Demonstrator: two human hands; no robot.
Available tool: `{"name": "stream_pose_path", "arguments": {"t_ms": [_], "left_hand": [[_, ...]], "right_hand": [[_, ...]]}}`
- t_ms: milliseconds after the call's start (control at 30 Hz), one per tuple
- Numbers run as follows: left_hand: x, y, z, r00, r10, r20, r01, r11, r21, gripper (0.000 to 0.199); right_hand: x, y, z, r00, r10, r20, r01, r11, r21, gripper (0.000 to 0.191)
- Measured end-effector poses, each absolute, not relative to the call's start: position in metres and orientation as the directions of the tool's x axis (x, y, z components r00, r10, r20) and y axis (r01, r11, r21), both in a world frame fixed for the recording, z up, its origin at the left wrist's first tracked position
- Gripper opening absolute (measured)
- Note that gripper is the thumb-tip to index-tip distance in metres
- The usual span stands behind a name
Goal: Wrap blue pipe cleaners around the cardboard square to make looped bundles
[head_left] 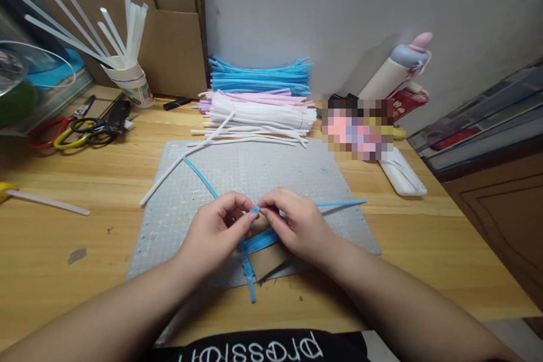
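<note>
My left hand (221, 225) hides the near end of the left blue stem (200, 174), and my right hand (301, 223) covers the inner end of the right blue stem (345, 203). Pinched between them, the blue tip (255, 210) is too small for me to tell how it bends. My right hand also covers part of the blue band (261, 241). At far right, a pixelated patch (356, 133) blots out whatever lies there. The left edge cuts off a green container (13, 103) and a yellow handle (5, 191); the near edge trims my black shirt (254, 339).
</note>
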State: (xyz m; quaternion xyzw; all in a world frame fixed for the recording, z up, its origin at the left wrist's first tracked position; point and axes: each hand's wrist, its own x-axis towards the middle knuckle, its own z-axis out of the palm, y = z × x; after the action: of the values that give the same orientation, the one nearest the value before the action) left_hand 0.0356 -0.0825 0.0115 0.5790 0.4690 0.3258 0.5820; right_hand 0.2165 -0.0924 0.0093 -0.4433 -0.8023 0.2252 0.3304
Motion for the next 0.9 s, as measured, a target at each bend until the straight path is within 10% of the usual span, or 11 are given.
{"name": "stream_pose_path", "arguments": {"t_ms": [400, 700, 900], "left_hand": [[0.025, -0.059, 0.012, 0.565, 0.738, -0.368, 0.030, 0.428, 0.903, 0.021], [0.031, -0.064, 0.013, 0.522, 0.799, -0.300, 0.168, 0.249, 0.954, 0.021], [0.030, -0.071, 0.016, 0.466, 0.878, -0.112, 0.269, -0.020, 0.963, 0.018]], "right_hand": [[0.216, -0.093, 0.010, -0.418, 0.801, 0.429, 0.616, 0.597, -0.514, 0.014], [0.209, -0.102, 0.017, -0.458, 0.755, 0.469, 0.724, 0.623, -0.296, 0.023], [0.212, -0.104, 0.017, -0.431, 0.809, 0.401, 0.633, 0.587, -0.504, 0.017]]}}
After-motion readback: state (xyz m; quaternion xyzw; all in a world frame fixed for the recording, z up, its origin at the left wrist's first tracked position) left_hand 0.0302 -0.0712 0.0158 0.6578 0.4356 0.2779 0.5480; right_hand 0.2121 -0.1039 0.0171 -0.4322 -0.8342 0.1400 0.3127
